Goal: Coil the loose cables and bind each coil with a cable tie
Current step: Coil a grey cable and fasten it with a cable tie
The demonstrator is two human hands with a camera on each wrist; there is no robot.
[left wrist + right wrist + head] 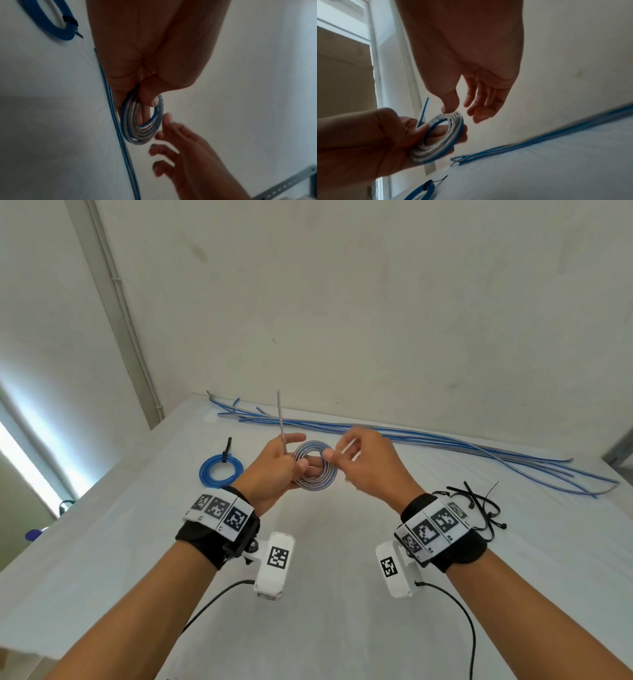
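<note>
left hand (274, 470) curls its fingers in a grip; right hand (366, 463) hovers just beside it, fingers loosely spread, both forearms raised.

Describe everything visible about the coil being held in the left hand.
The coil is a flat spiral of several turns of silver-and-blue striped cable, glossy like plastic sheathing. No cable tie is on it yet. It is held above the table, gripped by the left hand, thumb across its near edge and fingers behind its opening. One loose end sticks upward past the fingers. The right hand is at its far edge, thumb at the rim.
</note>
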